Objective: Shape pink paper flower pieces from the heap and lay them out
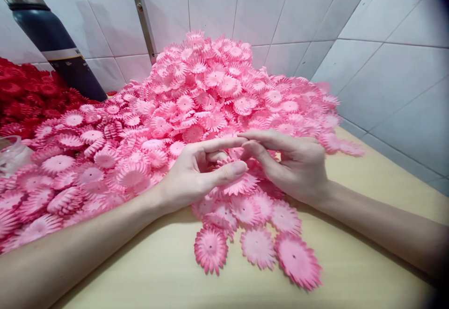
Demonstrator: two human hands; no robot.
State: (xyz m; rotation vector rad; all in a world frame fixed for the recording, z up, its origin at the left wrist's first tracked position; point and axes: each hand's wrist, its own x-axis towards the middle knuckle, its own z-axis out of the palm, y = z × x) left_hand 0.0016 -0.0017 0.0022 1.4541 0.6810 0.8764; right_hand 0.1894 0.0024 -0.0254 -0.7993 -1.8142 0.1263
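Observation:
My left hand (196, 171) is curled, its thumb lying over a pink artificial flower layer (242, 185) with fringed petals, which it appears to grip. My right hand (298, 166) comes in from the right with thumb and index finger pinched together. Its fingertips touch the tip of my left index finger; whatever they pinch, if anything, is too small to make out. Below the hands, loose pink flower layers (257, 247) lie on the table, some with a small dark hole in the middle. Behind both hands rises a large heap of similar pink flower layers (213, 77).
A dark blue bottle (66, 49) stands at the back left beside a pile of red flower layers (28, 91). A clear plastic container (14, 154) sits at the left edge. White tiled walls (217, 5) close off the back and right of the pale wooden table (157, 271).

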